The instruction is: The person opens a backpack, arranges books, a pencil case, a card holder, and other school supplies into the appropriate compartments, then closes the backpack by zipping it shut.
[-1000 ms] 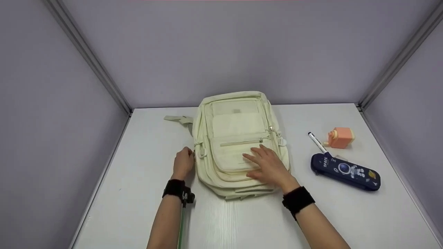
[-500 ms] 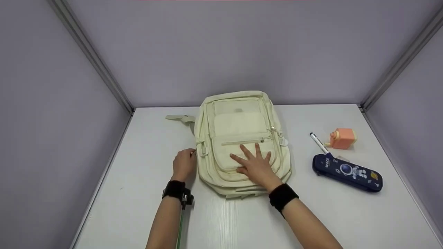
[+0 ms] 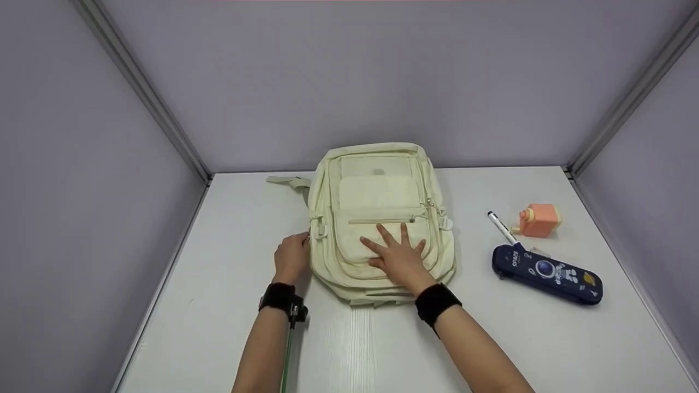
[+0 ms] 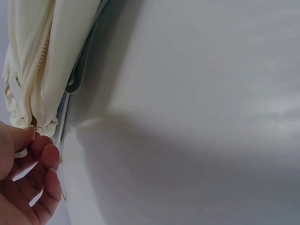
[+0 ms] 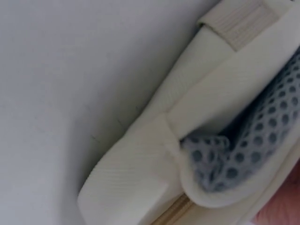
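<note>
The white table [image 3: 235, 234] carries everything, and on it lies the cream backpack [image 3: 379, 191], front face up, its long axis running away from the person with a slight lean, between the two hands. The right hand [image 3: 400, 259] rests on the lower front of the backpack, fingers spread and holding nothing. The left hand [image 3: 291, 256] is at the backpack's left flank, and the key relation sits here: its grip is clenched, thumb and fingertip together on what looks like the end of the zipper [image 4: 41, 58], whose teeth run off from the pinch along that flank, roughly with the long axis; the exact part pinched is too small to tell. The left hand is thus the nearer one to this seam, while the right looks placed to steady the bag from above. Gathered cloth at the backpack's flank, close to the fingertips, could snag. Well to the backpack's right, out of the left hand's way, lies the navy pencil case [image 3: 547, 274], with an orange box [image 3: 539, 220] and a capped marker [image 3: 501, 226] between the case and the backpack's far end level; a loose strap [image 3: 292, 182] sticks out from the backpack's far left side
</note>
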Demonstrator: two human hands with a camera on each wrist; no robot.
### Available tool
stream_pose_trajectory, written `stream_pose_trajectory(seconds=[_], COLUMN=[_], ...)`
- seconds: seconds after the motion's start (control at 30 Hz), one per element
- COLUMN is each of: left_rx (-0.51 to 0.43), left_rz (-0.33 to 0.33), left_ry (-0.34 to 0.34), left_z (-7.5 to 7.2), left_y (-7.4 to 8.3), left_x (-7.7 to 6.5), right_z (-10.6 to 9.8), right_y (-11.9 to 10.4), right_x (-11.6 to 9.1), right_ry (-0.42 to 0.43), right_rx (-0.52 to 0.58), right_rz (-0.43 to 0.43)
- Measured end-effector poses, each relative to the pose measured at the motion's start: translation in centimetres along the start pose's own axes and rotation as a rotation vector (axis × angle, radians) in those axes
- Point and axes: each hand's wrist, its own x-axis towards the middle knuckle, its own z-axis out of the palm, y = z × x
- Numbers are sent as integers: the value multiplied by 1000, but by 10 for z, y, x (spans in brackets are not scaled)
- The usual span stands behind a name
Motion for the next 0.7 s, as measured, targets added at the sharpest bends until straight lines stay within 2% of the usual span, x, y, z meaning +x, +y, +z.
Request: stream_pose_trajectory(seconds=[0.13, 0.33, 0.7], left_rx=[27, 16, 67], left_rz=[21, 39, 77], left_ry=[-11, -19, -46], left_z=[-2, -5, -9], left_y=[-3, -6, -2], left_x=[-6, -17, -36], right_z=[3, 5, 5], right_y=[1, 2, 2], right_x=[2, 3, 2], right_ry=[0, -3, 28], right_rx=[0, 9, 27], right_rz=[8, 8, -4])
